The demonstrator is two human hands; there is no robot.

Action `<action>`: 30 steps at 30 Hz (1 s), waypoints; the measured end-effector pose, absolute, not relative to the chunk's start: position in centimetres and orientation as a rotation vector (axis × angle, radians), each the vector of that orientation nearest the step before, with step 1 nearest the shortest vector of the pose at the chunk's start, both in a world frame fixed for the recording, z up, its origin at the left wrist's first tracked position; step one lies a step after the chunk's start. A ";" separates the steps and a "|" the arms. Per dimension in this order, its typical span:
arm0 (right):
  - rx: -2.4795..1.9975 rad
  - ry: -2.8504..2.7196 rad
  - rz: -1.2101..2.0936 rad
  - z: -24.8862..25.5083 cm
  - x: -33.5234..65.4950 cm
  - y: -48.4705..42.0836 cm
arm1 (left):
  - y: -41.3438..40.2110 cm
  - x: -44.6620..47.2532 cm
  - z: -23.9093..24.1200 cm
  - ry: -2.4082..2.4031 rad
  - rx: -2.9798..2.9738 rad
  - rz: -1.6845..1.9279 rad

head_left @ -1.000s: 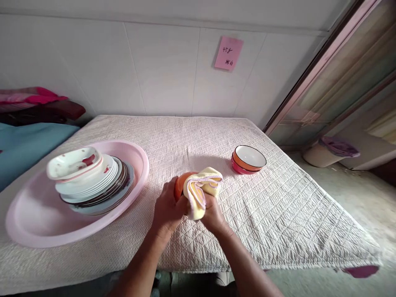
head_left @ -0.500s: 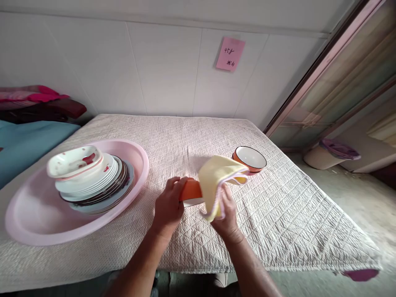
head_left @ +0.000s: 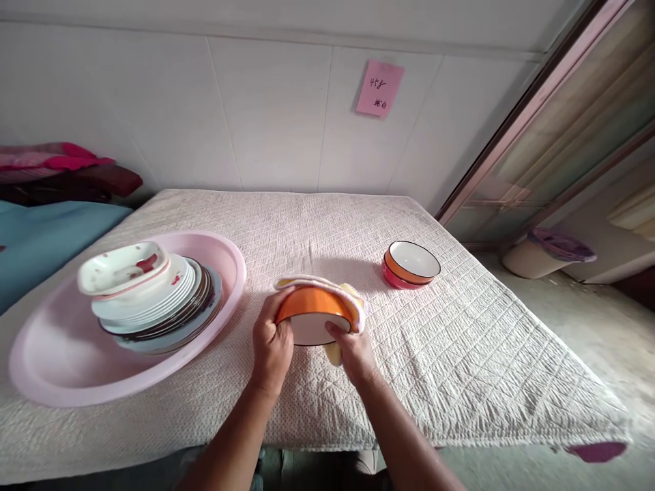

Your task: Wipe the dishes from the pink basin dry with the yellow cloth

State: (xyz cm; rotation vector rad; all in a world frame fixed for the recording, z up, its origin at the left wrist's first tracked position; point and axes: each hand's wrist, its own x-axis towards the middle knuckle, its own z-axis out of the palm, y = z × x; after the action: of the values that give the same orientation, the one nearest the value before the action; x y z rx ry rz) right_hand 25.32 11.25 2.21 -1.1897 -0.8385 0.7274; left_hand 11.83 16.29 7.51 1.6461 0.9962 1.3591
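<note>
An orange bowl (head_left: pixel 313 300) with a white inside and dark rim is tilted on its side between my hands, its opening facing me. My left hand (head_left: pixel 272 341) is closed on the bowl's left edge, thumb inside the rim. On the right edge, my right hand (head_left: pixel 355 348) grips bowl and cloth together, its thumb also inside. A yellow cloth (head_left: pixel 333 353) with a pale purple edge wraps behind the bowl and round its right side. To the right stand two stacked bowls, an orange one (head_left: pixel 413 262) on top of a red-pink one (head_left: pixel 396 278).
A large pink basin (head_left: pixel 56 382) at the left holds stacked plates (head_left: pixel 148 307) topped by a patterned rectangular dish (head_left: pixel 123 268). A quilted white cover (head_left: pixel 491 368) lies over the table. A pink note (head_left: pixel 380 88) hangs on the wall behind. A bin (head_left: pixel 542 256) stands on the floor at right.
The cloth has moved from in front of my right hand to behind the bowl. The bowl has turned so its opening shows, and my right hand now holds its edge.
</note>
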 end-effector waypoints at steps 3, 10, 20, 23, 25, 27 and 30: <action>-1.124 -0.605 0.842 3.0 23.7 11.3 | 16.1 12.3 7.8 1.078 1.356 1.310; -1.382 -0.600 0.578 3.5 26.2 11.2 | 16.7 11.5 6.4 1.055 1.700 1.023; -1.302 -0.843 0.586 2.6 25.3 10.9 | 16.6 11.6 6.9 1.090 1.609 1.195; -1.196 -0.672 0.756 2.9 24.2 10.9 | 16.1 12.6 6.7 1.062 1.291 1.136; -1.185 -0.574 0.774 3.2 24.0 10.8 | 15.9 12.8 6.5 1.001 1.248 1.031; -1.222 -0.516 0.733 3.5 24.5 10.7 | 15.9 12.6 6.4 0.951 1.337 0.931; -1.313 -0.594 0.571 3.5 26.2 10.6 | 16.2 11.7 6.6 1.000 1.605 0.941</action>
State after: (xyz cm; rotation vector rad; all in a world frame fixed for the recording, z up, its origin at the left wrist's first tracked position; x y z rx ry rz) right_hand 26.21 10.61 3.50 -1.3132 -0.5938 0.5709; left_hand 11.75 16.24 6.63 1.6054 0.9996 0.9406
